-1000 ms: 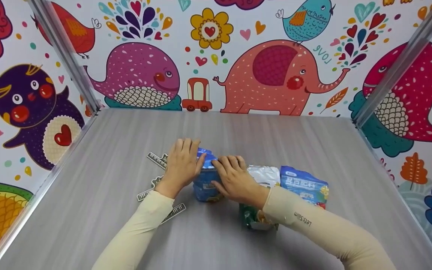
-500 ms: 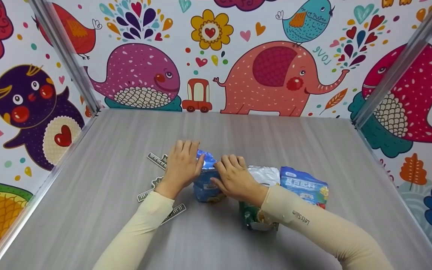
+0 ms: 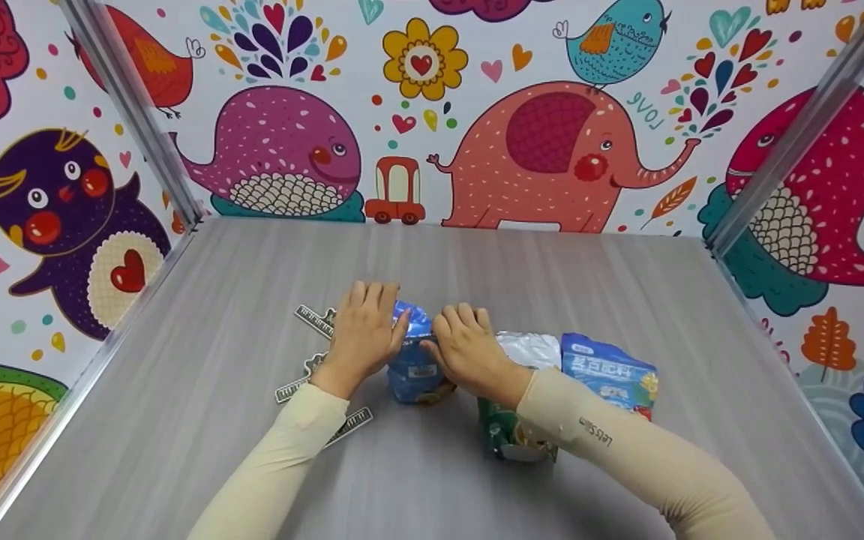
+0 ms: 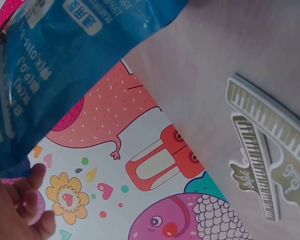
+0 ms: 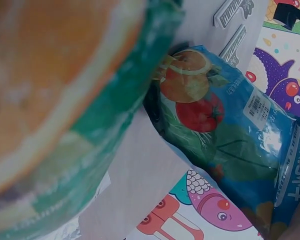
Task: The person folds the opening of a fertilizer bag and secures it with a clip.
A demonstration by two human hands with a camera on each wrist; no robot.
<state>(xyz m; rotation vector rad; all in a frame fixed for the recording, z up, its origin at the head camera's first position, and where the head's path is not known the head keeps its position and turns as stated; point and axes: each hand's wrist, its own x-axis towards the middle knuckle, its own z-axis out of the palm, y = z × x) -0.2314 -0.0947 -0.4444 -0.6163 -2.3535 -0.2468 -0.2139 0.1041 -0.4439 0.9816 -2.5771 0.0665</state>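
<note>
On tbl (image 3: 267, 274), blue bag (image 3: 411, 367) stands upright, axis ~vert.

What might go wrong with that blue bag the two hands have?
If the left hand or right hand slips, the top of the blue bag, which looks bent over, might spring back up.

The right sleeve passes right by the green bag, so it might bump it.

The left sleeve might nudge the piano-patterned clip peeking out beside it.
</note>
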